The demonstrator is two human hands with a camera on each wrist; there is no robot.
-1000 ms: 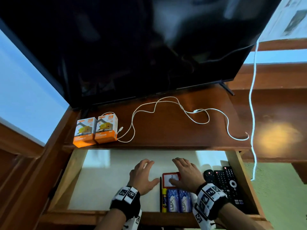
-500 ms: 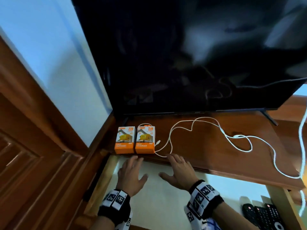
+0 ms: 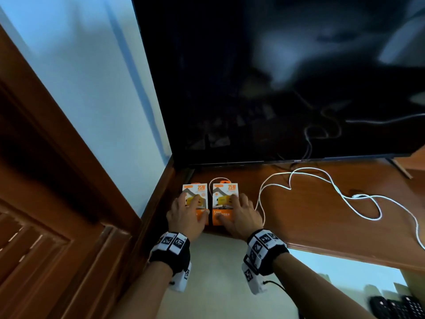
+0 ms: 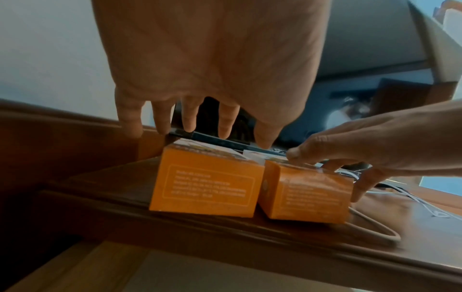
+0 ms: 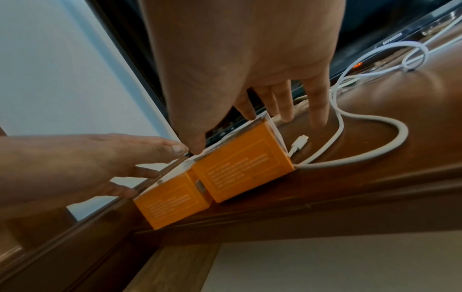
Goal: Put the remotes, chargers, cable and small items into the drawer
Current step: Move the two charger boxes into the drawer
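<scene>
Both hands have advanced since the earlier frame from above the open drawer [image 3: 220, 279] to the two orange charger boxes; the left charger box [image 3: 195, 194] and the right charger box [image 3: 225, 195] stand side by side, touching, at the front left corner of the wooden shelf [image 3: 322, 217], directly above the drawer, presumably so each hand can take one box in a single reach. The left hand [image 3: 187, 215] is spread palm-down over its box, fingers straight, nothing grasped; the right hand [image 3: 241, 215] lies likewise, thumb at the box's near top edge, fingers splayed past its far side, not closed. The white cable [image 3: 340, 194] trails along the shelf to the right, its plug just beside the right box; remotes [image 3: 400, 307] lie in the drawer's right end.
</scene>
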